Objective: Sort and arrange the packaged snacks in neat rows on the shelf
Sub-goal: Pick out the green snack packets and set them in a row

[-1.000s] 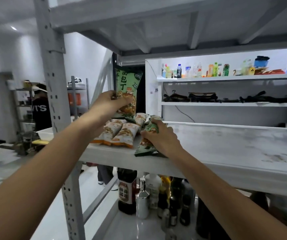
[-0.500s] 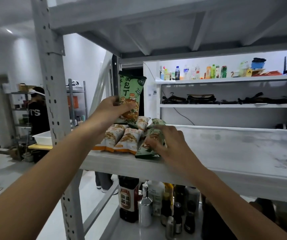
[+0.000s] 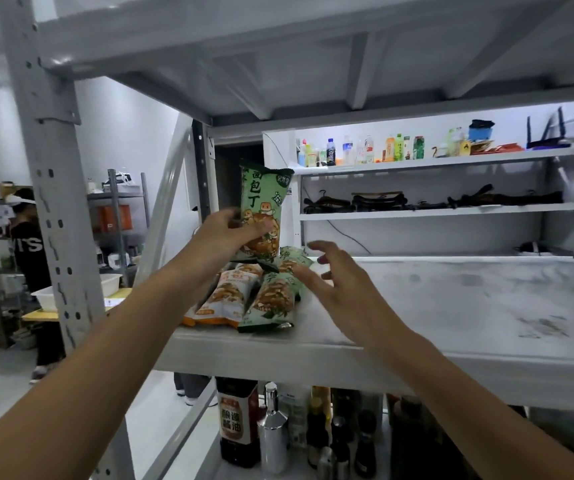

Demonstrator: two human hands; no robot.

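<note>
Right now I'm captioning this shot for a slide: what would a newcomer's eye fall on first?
The tall green snack pack, held upright in the left hand above the left end of the white shelf, draws the eye first. Just below it lies a cluster of orange and green packs on the shelf, with the right hand hovering open beside them. Under the shelf stands a crowd of dark sauce bottles.

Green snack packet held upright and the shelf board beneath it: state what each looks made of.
Green snack packet: probably thin printed plastic film, slightly glossy; its crimped top edge is wavy and the body creases. Shelf board: likely painted metal, matte pale grey, with scuffs and dull worn patches.
</note>
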